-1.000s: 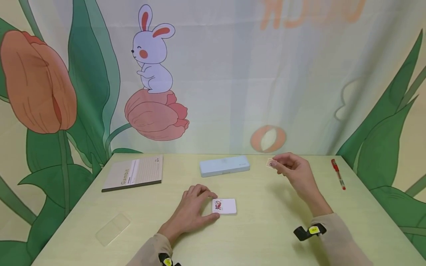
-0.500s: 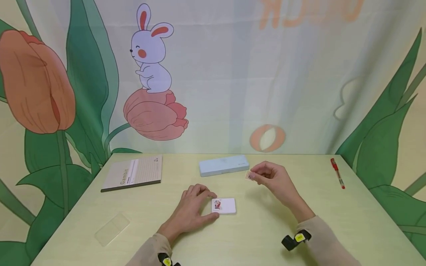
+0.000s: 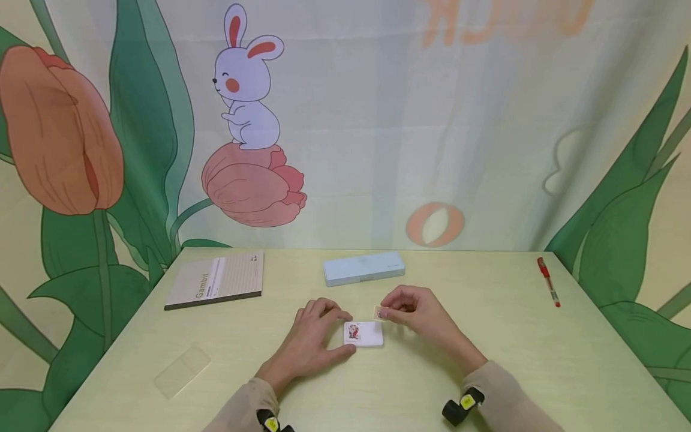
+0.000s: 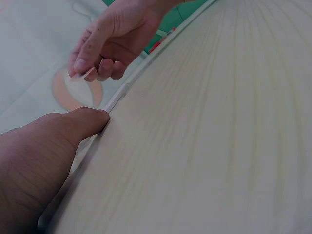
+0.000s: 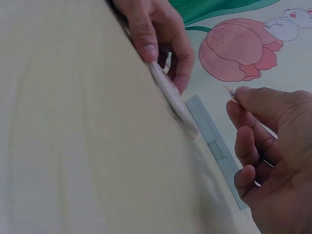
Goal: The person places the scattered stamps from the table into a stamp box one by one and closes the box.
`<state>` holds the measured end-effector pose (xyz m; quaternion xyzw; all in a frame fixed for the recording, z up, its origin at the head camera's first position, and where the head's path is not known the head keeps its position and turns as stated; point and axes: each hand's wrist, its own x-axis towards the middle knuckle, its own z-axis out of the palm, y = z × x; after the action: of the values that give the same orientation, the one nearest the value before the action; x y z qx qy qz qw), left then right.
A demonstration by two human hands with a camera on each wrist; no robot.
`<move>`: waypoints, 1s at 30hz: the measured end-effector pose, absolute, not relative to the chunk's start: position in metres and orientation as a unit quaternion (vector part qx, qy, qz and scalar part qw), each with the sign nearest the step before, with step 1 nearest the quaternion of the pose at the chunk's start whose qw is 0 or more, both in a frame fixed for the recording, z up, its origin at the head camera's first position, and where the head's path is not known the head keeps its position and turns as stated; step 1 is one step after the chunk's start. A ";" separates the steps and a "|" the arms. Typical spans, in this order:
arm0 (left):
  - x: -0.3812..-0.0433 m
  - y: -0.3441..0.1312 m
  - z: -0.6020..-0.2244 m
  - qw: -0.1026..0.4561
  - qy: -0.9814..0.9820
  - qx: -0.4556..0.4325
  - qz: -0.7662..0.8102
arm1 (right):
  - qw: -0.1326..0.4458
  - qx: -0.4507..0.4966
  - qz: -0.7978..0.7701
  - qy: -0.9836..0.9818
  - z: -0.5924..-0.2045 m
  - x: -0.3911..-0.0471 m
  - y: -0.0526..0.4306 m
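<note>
A small flat white case (image 3: 371, 335) with rounded corners lies on the table, a red printed picture (image 3: 353, 332) on its left part. My left hand (image 3: 310, 343) holds the case at its left end, thumb at the near edge and a finger at the far edge. Just above the case's far right corner, my right hand (image 3: 418, 313) pinches a small printed square like a sticker (image 3: 377, 312) between thumb and forefinger. In the right wrist view the sticker (image 5: 230, 92) is seen nearly edge-on, apart from the case (image 5: 171, 92).
Behind the hands lies a light blue pencil case (image 3: 364, 269). A notebook (image 3: 216, 282) is at the back left, a clear plastic cover (image 3: 182, 371) at the front left, and a red pen (image 3: 548, 282) at the right. A printed curtain (image 3: 345, 120) hangs behind the table.
My right hand has moved left and toward me with the sticker, from the back right to beside the white case. The left hand and the case have stayed in place.
</note>
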<state>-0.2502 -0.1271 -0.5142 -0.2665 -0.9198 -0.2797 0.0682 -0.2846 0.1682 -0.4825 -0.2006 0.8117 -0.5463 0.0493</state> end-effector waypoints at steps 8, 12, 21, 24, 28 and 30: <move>-0.250 -0.127 -0.514 0.067 -0.921 -0.266 -0.277 | 0.086 -0.215 -0.525 0.819 -0.492 -0.280 0.161; -0.250 -0.127 -0.515 0.067 -0.921 -0.266 -0.275 | 0.088 -0.217 -0.511 0.827 -0.493 -0.278 0.159; -0.252 -0.128 -0.516 0.072 -0.920 -0.268 -0.275 | 0.069 -0.220 -0.464 0.855 -0.498 -0.280 0.155; -0.252 -0.128 -0.517 0.074 -0.920 -0.269 -0.276 | 0.063 -0.219 -0.454 0.861 -0.497 -0.279 0.154; -0.252 -0.127 -0.518 0.075 -0.920 -0.268 -0.277 | 0.055 -0.216 -0.444 0.868 -0.496 -0.276 0.153; -0.252 -0.127 -0.518 0.074 -0.920 -0.268 -0.276 | 0.052 -0.215 -0.441 0.870 -0.496 -0.275 0.153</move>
<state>-0.2520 -0.1273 -0.5182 -0.2679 -0.9201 -0.2760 0.0744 -0.2755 0.1533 -0.4960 -0.2148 0.8701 -0.4406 0.0524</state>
